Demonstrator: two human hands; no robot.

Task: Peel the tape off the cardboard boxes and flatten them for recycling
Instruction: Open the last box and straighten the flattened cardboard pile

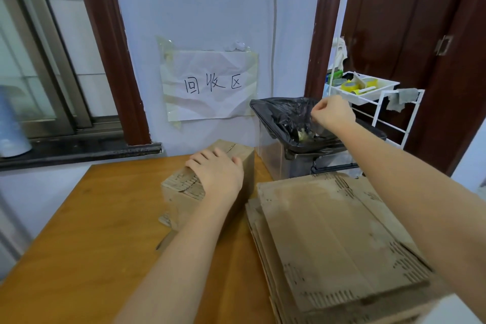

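Wooden table [105, 218] against a pale wall carries one standing box [184, 192], with a flat stack [328, 239] just beside it to the right. The left hand [218, 176] rests on the box top with fingers fairly straight, while the right hand [332, 113] hangs over the bin [278, 113], fingertips pinched on what looks like clear tape (hard to make out). Judging by this, tape disposal is in hand; next, the pinch must let go and both hands collapse the box.
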